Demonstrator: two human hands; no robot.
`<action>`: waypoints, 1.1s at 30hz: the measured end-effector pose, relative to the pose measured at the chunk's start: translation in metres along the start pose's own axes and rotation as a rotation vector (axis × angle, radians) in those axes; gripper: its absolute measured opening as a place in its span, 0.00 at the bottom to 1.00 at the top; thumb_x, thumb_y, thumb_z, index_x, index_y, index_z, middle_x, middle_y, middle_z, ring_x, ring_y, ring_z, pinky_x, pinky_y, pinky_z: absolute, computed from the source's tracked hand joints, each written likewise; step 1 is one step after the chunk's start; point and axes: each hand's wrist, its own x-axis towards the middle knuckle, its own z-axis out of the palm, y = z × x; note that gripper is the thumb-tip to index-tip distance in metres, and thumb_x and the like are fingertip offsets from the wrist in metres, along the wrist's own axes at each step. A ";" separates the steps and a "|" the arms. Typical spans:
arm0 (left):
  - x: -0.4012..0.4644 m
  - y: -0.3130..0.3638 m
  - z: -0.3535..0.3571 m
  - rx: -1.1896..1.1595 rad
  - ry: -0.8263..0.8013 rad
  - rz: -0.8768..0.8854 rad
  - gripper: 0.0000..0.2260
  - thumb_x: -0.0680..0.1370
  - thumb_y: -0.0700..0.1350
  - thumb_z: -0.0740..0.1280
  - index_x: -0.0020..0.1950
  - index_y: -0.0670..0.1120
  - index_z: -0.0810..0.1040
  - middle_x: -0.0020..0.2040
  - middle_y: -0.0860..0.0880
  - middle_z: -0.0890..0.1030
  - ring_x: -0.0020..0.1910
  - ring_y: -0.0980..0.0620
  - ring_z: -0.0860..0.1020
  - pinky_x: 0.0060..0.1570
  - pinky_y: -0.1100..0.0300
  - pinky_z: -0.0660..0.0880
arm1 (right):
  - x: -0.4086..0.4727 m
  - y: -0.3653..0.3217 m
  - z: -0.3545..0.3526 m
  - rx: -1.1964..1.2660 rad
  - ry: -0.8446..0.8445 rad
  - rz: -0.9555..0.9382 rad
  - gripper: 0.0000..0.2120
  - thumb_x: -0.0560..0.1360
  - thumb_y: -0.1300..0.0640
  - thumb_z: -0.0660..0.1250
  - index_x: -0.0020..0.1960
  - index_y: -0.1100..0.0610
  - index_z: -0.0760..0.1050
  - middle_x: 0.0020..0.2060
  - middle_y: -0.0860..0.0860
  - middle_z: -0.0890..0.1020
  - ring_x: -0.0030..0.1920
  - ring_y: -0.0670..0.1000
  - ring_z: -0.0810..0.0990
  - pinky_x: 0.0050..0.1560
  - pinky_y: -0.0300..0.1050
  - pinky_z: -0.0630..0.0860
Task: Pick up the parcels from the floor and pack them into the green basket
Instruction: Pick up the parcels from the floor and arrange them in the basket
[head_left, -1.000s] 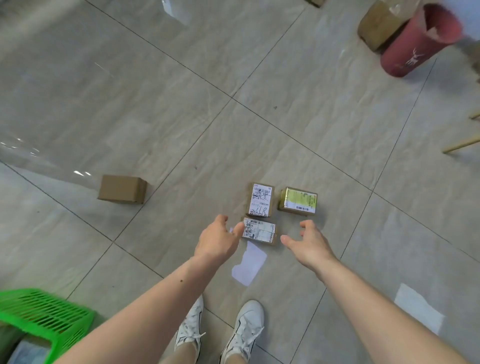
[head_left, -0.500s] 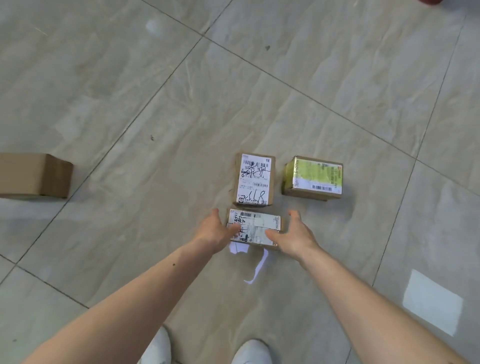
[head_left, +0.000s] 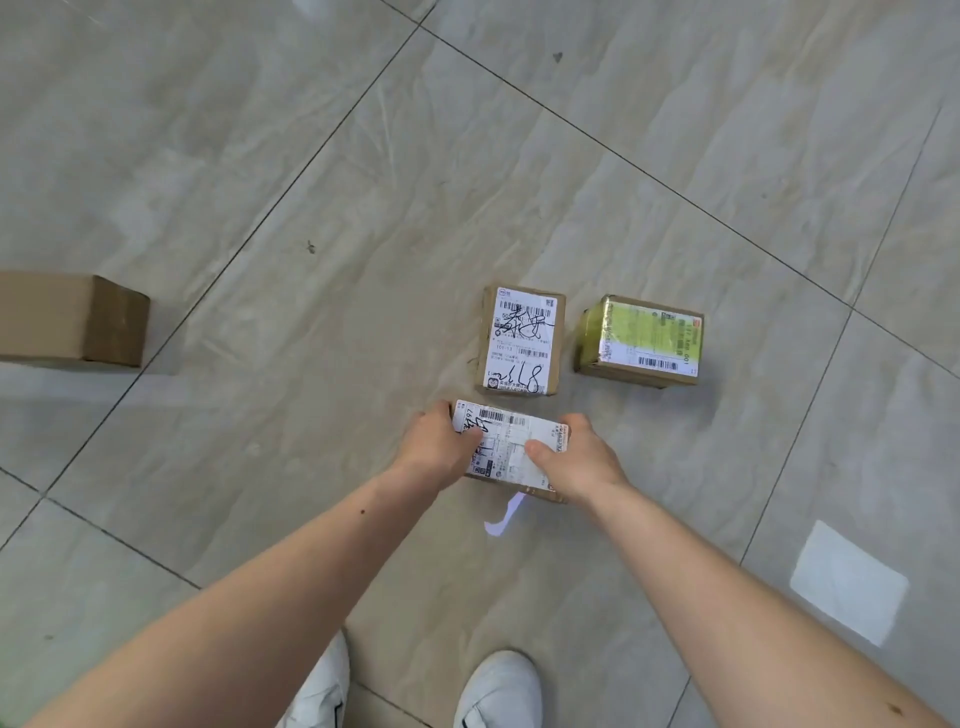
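A small cardboard parcel with a white shipping label (head_left: 511, 439) lies on the tiled floor in front of me. My left hand (head_left: 439, 451) grips its left end and my right hand (head_left: 574, 460) grips its right end, thumbs on top of the label. Just behind it stands a second labelled parcel (head_left: 521, 340), and to its right a parcel with yellow-green tape (head_left: 641, 340). A plain brown box (head_left: 72, 319) sits at the far left edge. The green basket is out of view.
My two white shoes (head_left: 498, 691) stand at the bottom of the view. Bright patches of light (head_left: 847, 582) fall on the grey tiles to the right. Open floor stretches around the parcels.
Both hands have closed in from either side and now clasp the nearest parcel. The view has dropped closer to the floor, and the green basket has left the frame.
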 end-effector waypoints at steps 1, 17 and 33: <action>-0.016 0.003 -0.009 -0.018 -0.002 -0.014 0.13 0.76 0.46 0.65 0.60 0.46 0.74 0.59 0.43 0.78 0.55 0.43 0.79 0.57 0.49 0.77 | -0.014 -0.005 -0.004 -0.006 -0.010 -0.003 0.29 0.75 0.45 0.67 0.72 0.53 0.63 0.64 0.53 0.78 0.63 0.57 0.77 0.61 0.48 0.75; -0.278 0.029 -0.200 -0.335 0.273 -0.031 0.21 0.73 0.53 0.65 0.66 0.59 0.71 0.57 0.49 0.80 0.58 0.46 0.78 0.62 0.46 0.74 | -0.286 -0.156 -0.071 -0.105 -0.099 -0.207 0.25 0.74 0.44 0.67 0.64 0.56 0.66 0.59 0.53 0.79 0.60 0.57 0.78 0.61 0.50 0.75; -0.465 -0.159 -0.287 -0.989 0.633 -0.163 0.28 0.64 0.59 0.68 0.65 0.62 0.74 0.60 0.49 0.73 0.55 0.49 0.80 0.58 0.43 0.78 | -0.500 -0.227 0.071 -0.518 -0.237 -0.598 0.20 0.76 0.42 0.63 0.61 0.55 0.72 0.59 0.57 0.73 0.55 0.55 0.74 0.54 0.45 0.71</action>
